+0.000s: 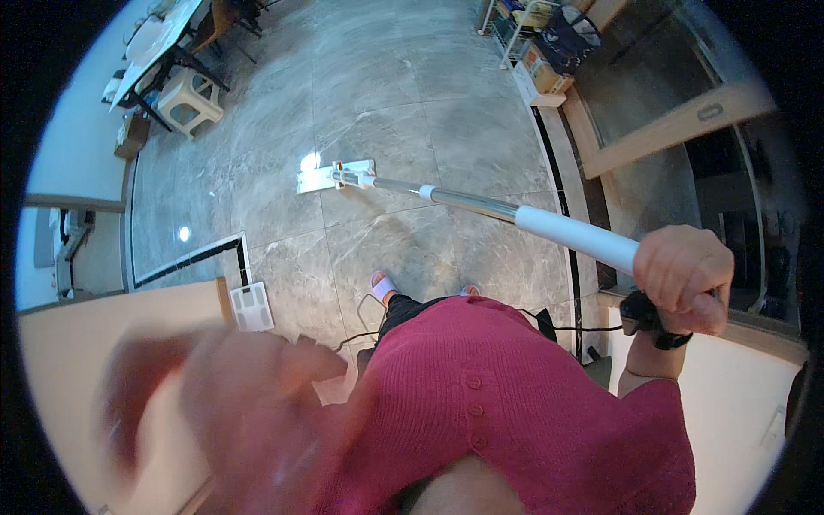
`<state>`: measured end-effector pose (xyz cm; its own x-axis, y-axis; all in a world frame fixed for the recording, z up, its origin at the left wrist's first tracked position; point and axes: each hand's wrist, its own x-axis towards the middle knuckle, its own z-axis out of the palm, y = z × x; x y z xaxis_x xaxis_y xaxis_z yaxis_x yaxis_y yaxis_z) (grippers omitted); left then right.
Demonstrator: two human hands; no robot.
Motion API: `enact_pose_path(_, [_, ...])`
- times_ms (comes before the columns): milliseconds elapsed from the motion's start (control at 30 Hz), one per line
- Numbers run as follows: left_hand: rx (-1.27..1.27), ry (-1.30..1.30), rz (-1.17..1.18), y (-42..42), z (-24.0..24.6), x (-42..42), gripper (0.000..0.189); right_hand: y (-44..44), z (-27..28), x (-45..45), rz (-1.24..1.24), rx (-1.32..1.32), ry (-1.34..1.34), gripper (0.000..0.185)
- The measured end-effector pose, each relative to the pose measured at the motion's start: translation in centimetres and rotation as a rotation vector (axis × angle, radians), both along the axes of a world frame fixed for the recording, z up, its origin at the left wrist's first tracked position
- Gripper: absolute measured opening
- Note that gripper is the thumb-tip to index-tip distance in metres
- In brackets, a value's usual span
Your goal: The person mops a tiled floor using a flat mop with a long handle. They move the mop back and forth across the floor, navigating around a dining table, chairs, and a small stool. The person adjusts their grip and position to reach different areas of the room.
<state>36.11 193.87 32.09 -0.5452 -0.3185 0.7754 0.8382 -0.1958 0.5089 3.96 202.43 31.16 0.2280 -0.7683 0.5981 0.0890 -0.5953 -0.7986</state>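
Observation:
A flat mop with a white and silver telescopic handle (573, 237) slants across the view. My right hand (685, 280) is closed around the handle's upper end and wears a dark wrist device. The mop's flat rectangular head (315, 179) lies on the grey marble-look tile floor in front of my feet. My left hand (238, 386) is raised close to the camera at the lower left, strongly blurred; its fingers look spread and bent, and nothing shows in it. Part of that hand runs over the red ribbed top I wear.
A cream plastic stool (191, 102) stands beside a table (158, 45) at the upper left. A white scale (252, 307) lies by a wall end. On the right are a wheeled rack, cardboard boxes (544, 69) and a wood-framed sliding door (682, 132).

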Motion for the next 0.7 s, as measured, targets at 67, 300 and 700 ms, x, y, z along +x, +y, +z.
enact_pose_path(67, [-0.087, -0.597, 0.161, -0.3, -4.5, -2.9, 0.052, 2.3, 0.5, -2.0, 0.007, 0.021, -0.033, 0.017])
enact_pose_path(300, [-0.436, -1.449, 0.857, -0.9, -27.6, -17.8, 0.044, 9.6, 0.8, -8.6, -0.048, 0.007, -0.072, 0.031])
enact_pose_path(700, [-0.549, -1.075, 0.533, 4.9, -33.6, -40.5, 0.03, 23.4, 1.8, -12.4, -0.77, 0.021, 0.036, 0.026])
